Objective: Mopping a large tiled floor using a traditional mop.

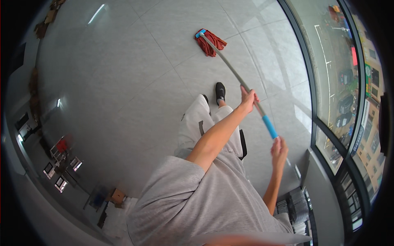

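Grey cloth is filling the bottom of our view: we are wearing a loose grey shirt (180, 205) and light trousers (195, 123), and both our bare forearms are reaching out over them. Our right hand (279, 149) is wrapping around the top end of the mop handle (242, 84), fingers curling together just below the blue grip (269, 126). A little further down the pole, our left hand (248, 99) is closing around the grey metal, its fingers pressing together round the shaft, the arm stretching across our body to reach it. Between our arms, one black shoe (220, 92) is standing on the pale grey tiled floor (123, 82). The handle is slanting away from us and to the left, and at its far end the red mop head (210, 42) is lying flat on the tiles, well ahead of the shoe, with a small blue clamp where the strands are joining the pole. To our right, a dark-framed window (328, 102) is curving along the wall, and through it we are seeing a street with parked cars far below.
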`<state>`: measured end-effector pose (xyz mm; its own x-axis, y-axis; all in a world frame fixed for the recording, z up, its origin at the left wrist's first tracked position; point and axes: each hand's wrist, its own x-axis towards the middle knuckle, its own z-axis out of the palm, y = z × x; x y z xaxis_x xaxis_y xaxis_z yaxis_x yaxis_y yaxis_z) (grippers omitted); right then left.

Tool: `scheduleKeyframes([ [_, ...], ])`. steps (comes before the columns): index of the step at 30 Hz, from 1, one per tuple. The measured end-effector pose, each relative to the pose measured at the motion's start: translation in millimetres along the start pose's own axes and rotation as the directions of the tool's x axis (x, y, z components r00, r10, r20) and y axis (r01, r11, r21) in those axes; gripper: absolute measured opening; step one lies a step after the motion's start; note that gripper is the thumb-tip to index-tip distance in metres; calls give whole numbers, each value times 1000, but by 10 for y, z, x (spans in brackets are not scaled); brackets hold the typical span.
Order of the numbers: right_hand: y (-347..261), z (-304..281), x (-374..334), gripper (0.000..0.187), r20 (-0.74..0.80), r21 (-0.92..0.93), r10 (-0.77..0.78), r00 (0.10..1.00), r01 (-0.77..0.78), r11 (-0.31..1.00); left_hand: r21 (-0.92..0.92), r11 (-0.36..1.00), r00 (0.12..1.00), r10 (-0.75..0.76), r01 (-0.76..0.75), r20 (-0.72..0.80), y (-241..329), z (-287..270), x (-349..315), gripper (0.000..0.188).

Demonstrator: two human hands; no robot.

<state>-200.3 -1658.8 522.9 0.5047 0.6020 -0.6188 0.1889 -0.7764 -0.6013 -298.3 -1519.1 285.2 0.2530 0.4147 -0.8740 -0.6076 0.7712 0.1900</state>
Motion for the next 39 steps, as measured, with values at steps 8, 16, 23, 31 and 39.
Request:
scheduleKeyframes([
  [8, -1664, 1401, 600, 30, 383, 217, 55, 922, -147, 965, 130, 977, 985, 174, -170, -15, 2210, 77, 597, 39],
  [16, -3679, 2784, 1558, 31, 528, 218, 208, 824, -368, 904, 81, 973, 976, 216, -217, 15, 4756, 402, 1255, 32],
  [23, -5145, 3788, 2110, 34, 494, 365, 194, 848, -404, 839, 88, 976, 980, 196, -199, 41, 6424, 705, 1692, 28],
  [31, -6751, 4579, 3143, 35, 464, 367, 172, 869, -365, 856, 54, 982, 983, 182, -183, 24, 8179, 1318, 2559, 40],
  [39, -8592, 5332, 4514, 35, 402, 295, 171, 900, -304, 906, -9, 1000, 998, 22, -21, 66, 9869, 2368, 2904, 30],
])
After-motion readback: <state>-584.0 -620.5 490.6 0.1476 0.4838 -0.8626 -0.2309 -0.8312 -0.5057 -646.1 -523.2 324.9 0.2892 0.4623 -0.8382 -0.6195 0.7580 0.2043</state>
